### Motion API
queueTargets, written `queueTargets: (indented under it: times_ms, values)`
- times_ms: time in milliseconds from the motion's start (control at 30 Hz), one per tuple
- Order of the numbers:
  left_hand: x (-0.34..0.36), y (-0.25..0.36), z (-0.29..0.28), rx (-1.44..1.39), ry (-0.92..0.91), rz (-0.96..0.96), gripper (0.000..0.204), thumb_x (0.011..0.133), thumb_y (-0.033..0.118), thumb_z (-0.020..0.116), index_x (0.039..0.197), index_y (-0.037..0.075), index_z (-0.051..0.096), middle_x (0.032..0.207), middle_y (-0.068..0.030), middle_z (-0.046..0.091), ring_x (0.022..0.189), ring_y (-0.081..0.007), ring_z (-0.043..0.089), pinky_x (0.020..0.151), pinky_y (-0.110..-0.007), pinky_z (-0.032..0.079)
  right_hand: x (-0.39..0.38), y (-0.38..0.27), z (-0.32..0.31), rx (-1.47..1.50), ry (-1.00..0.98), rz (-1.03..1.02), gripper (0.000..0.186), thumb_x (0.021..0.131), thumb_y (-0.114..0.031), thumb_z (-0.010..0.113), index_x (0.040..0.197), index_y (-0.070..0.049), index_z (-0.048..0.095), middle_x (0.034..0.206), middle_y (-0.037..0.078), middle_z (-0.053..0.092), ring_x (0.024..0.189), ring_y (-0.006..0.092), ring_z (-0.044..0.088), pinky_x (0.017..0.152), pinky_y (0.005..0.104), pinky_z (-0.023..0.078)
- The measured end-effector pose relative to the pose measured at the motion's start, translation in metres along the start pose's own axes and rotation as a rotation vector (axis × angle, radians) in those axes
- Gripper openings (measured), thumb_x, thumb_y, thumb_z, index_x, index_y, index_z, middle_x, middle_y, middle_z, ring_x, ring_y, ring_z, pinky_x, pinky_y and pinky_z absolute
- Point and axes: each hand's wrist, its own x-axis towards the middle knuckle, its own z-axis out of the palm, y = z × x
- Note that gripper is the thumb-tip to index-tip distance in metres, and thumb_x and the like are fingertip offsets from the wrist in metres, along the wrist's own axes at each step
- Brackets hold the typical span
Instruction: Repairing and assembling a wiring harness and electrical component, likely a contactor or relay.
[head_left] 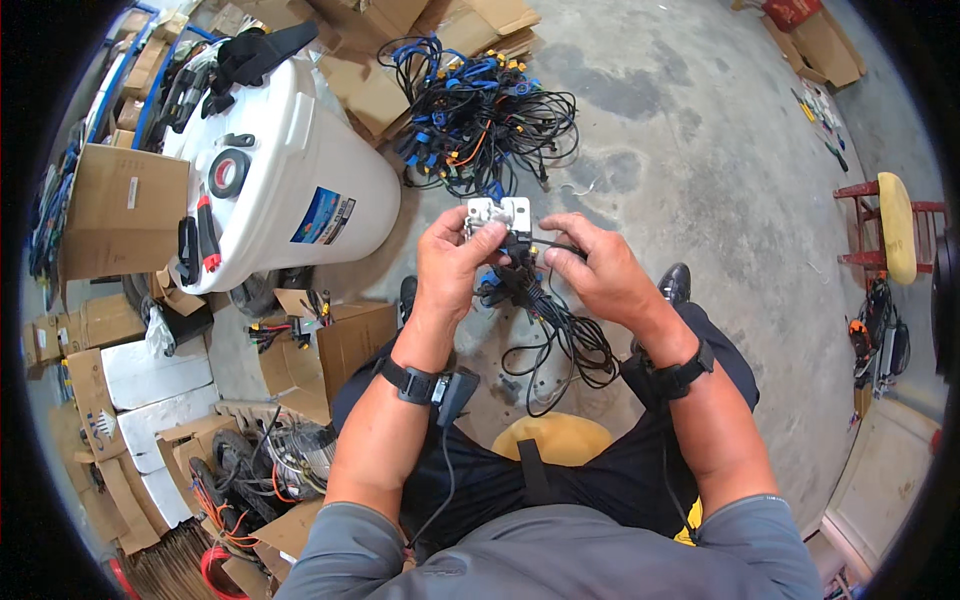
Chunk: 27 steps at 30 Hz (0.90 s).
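In front of me my left hand (448, 262) grips a small silver-white metal bracket (518, 210) with holes in it, its thumb pressed on the near edge. A black connector sits at the bracket's lower right side. My right hand (605, 275), just to the right, has thumb and forefinger closed on a thin black cable (548, 242) that runs to the connector. Below both hands a bundle of black cables (548, 318) with blue and yellow plugs hangs or lies between my knees; which of the two I cannot tell.
Beyond my hands a large heap of black cables (485, 115) lies on the concrete floor. A big white bucket (345, 170) at the left carries black tape (229, 173) and tools. Cardboard boxes (355, 345) crowd the left side. A yellow-seated stool (897, 228) stands far right.
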Motion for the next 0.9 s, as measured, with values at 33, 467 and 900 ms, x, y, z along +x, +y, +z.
queueTargets:
  times_ms: [33,467,900]
  values:
    - [0.001,0.002,0.000,-0.018,0.063,0.011,0.032,0.088,0.011,0.073,0.114,-0.003,0.062,0.099,-0.0069,0.069,0.082,-0.0122,0.066,0.063,-0.026,0.055,0.001,-0.001,-0.001,0.002,-0.002,-0.001,0.032,0.088,-0.010,0.064,0.118,-0.001,0.059,0.090,0.020,0.068,0.087,0.0349,0.068,0.077,0.0403,0.052]
    - [0.002,0.005,0.002,-0.006,-0.045,-0.052,0.033,0.086,0.011,0.071,0.114,-0.004,0.060,0.095,-0.0096,0.068,0.073,-0.0161,0.067,0.062,-0.027,0.056,0.005,-0.005,-0.012,0.098,0.033,0.137,0.017,0.092,-0.013,0.060,0.097,0.003,0.064,0.075,0.011,0.065,0.070,0.0171,0.062,0.066,0.0338,0.049]
    - [0.001,0.003,0.010,-0.012,-0.059,0.015,0.047,0.079,0.003,0.078,0.119,-0.003,0.056,0.093,-0.0083,0.068,0.072,-0.0142,0.066,0.062,-0.027,0.056,0.006,-0.013,-0.010,0.021,-0.032,0.083,0.018,0.089,-0.014,0.062,0.094,0.002,0.066,0.077,0.016,0.066,0.071,0.0212,0.063,0.067,0.0351,0.050]
